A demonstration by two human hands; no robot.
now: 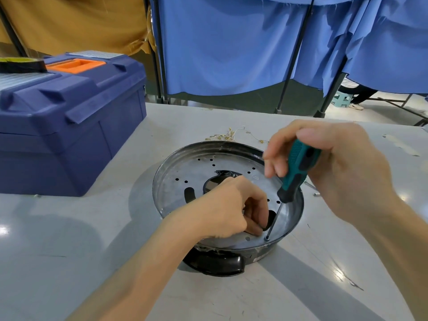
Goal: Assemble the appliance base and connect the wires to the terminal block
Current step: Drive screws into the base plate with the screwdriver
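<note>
A round black appliance base (297, 206) lies upside down on the grey table, with a perforated metal plate (185, 172) set inside its rim. My right hand (335, 172) grips a green-and-black screwdriver (296, 172). Its tip stands on a screw (266, 238) near the plate's front edge. My left hand (229, 209) rests on the plate beside the shaft, fingers curled down at a dark slot. Whether they hold anything is hidden. A tangle of thin wires with small brass terminals (231, 135) lies on the table just behind the base.
A large blue toolbox (69, 126) with an orange handle stands at the left, a roll of black tape (20, 64) on its lid. Blue curtains on black stands hang behind the table. A small loose screw (316, 194) lies right of the base.
</note>
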